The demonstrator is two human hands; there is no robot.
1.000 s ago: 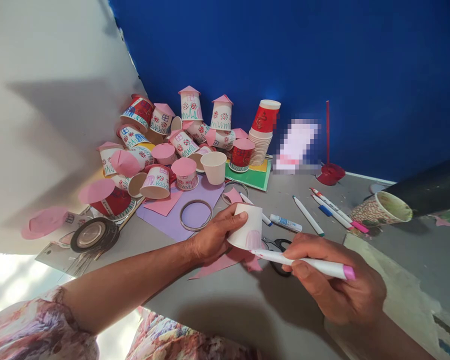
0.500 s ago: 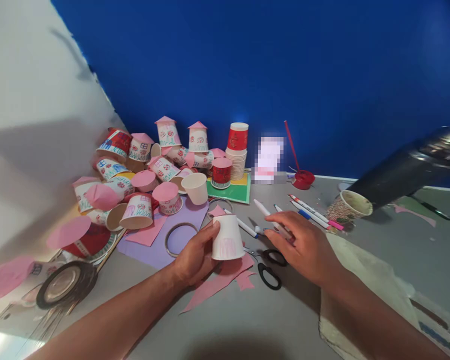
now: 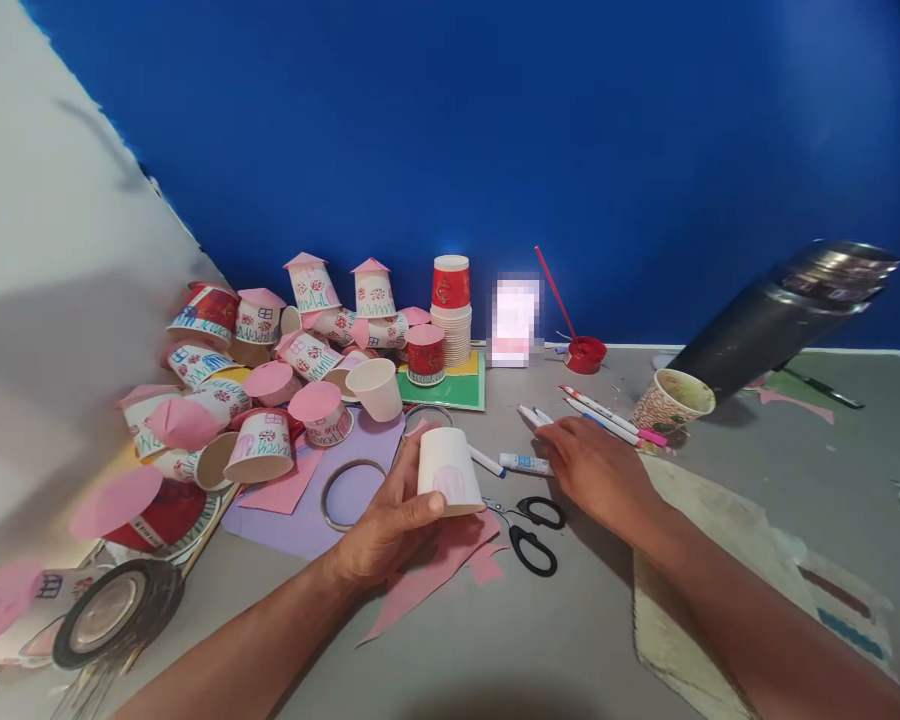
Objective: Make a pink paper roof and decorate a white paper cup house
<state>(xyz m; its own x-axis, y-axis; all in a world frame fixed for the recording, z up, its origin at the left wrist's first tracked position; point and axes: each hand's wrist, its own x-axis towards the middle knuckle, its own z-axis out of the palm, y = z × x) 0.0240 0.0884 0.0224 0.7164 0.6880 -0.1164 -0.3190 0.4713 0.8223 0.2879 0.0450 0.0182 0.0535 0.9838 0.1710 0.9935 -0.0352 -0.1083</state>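
Observation:
My left hand point(image 3: 397, 515) holds a white paper cup point(image 3: 448, 470) upside down, thumb pressed on its side. A pale pink rounded patch is drawn on the cup's front. My right hand point(image 3: 604, 480) is low over the table, fingers curled down on a white marker point(image 3: 531, 414); the fingertips are partly hidden. Another marker's printed white barrel point(image 3: 523, 463) pokes out by the thumb. Black-handled scissors point(image 3: 532, 535) lie between the hands. Pink paper scraps point(image 3: 435, 570) lie below the cup.
Decorated cups with pink paper roofs point(image 3: 319, 400) crowd the left. Behind are a cup stack point(image 3: 451, 325) and a blurred bright screen point(image 3: 515, 320). Markers point(image 3: 615, 415), a patterned cup point(image 3: 671, 400), a dark flask point(image 3: 765, 320) and a cloth point(image 3: 690, 570) are right. Tape rolls point(image 3: 112, 612) sit left.
My right hand has lowered the marker, which was raised and slanted, to the tabletop beside other markers. My left hand has shifted its thumb down the cup. The view has turned slightly right.

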